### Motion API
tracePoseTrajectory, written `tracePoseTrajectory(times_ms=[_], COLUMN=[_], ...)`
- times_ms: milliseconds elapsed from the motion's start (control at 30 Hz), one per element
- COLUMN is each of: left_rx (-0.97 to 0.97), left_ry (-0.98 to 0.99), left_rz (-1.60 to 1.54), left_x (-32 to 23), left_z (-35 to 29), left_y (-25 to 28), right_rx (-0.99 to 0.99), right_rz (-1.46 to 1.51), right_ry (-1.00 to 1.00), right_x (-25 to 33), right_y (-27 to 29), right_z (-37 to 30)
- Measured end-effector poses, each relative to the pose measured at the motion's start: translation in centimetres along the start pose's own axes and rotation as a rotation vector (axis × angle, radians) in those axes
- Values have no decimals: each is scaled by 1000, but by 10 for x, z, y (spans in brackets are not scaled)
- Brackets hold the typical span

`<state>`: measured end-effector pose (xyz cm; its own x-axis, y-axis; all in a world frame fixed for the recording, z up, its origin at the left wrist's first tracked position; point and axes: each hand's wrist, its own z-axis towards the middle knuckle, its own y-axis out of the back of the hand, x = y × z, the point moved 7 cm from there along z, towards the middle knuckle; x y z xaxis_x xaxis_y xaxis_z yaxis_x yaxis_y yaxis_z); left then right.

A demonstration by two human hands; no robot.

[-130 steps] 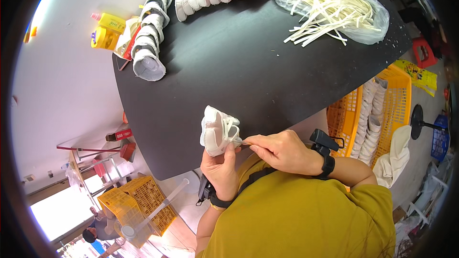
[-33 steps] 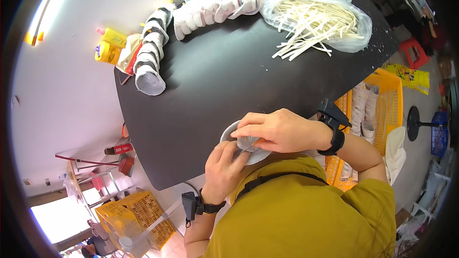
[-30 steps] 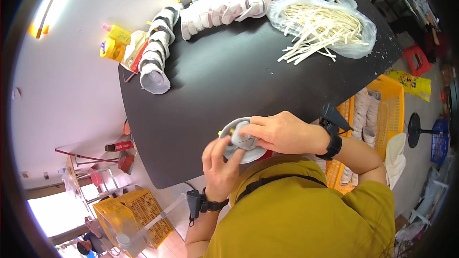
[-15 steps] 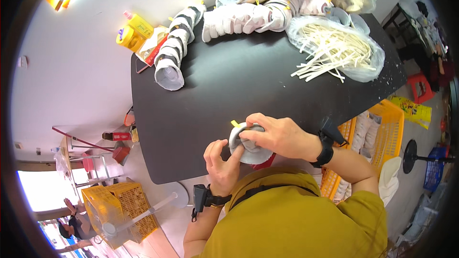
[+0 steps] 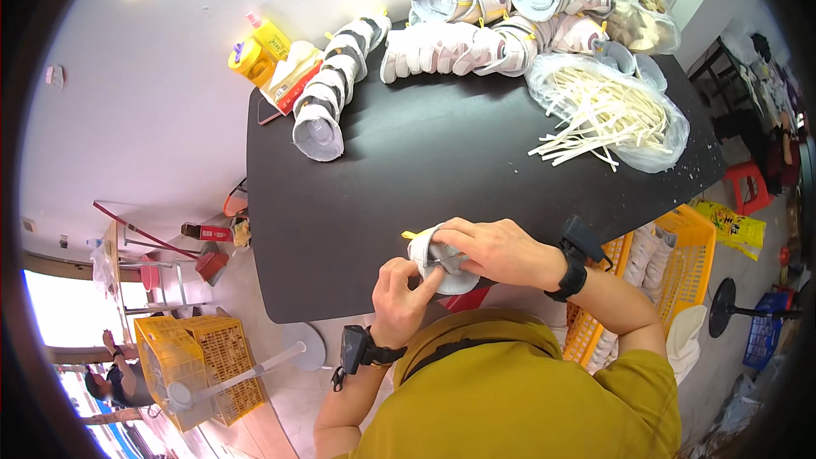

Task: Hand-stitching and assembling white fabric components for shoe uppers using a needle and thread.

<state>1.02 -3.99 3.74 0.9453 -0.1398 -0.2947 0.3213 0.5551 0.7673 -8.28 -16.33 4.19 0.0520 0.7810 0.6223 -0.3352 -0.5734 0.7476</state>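
Close to the table's front edge, I hold a pale grey-white shoe upper [image 5: 457,282] with a yellow tab, its opening facing up. My left hand [image 5: 399,297] pinches the left rim, with thumb and index finger at the opening. The fingers of my right hand [image 5: 510,253] are bent over the far right rim and partly reach inside. What the fingertips grip within the opening is hidden. A red object [image 5: 466,300] shows beneath the upper at the table edge.
On the dark table [image 5: 382,187] lie nested shoe uppers [image 5: 459,47], another row of uppers [image 5: 316,132] and a plastic bag of cream strips [image 5: 612,115]. Yellow bottles [image 5: 251,59] stand at the far left. A yellow crate [image 5: 687,259] with uppers is at my right.
My fingers have shifted on the upper, and its yellow tab now points further left. The whole view has moved slightly, with the table contents appearing a little lower and to the right.
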Motion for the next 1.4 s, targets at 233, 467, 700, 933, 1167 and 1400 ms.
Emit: tracePoseTrajectory(times_ms=[233,467,700,933,1167,1400], left_rx=[181,97,-116,-103,-104,-77], left_ry=[151,1220,1237,1092,1080,1048], left_rz=[24,-1311,-1448,-1247,-1203,-1163], left_x=[5,32,36,22,22,27], left_z=[-4,-40,-30,-20,-18,-18], left_y=[-14,-34,-34,-25,-26,-35], right_rx=[-1,-30,-140,-216,-279,-396], right_rz=[87,-137,279,303,-1,-104], right_ry=[42,179,-212,-236,-204,-205], right_x=[-9,40,8,-6,13,8], right_y=[-1,-20,-11,-12,-24,-41], right_z=[3,-24,-21,-20,-19,-18])
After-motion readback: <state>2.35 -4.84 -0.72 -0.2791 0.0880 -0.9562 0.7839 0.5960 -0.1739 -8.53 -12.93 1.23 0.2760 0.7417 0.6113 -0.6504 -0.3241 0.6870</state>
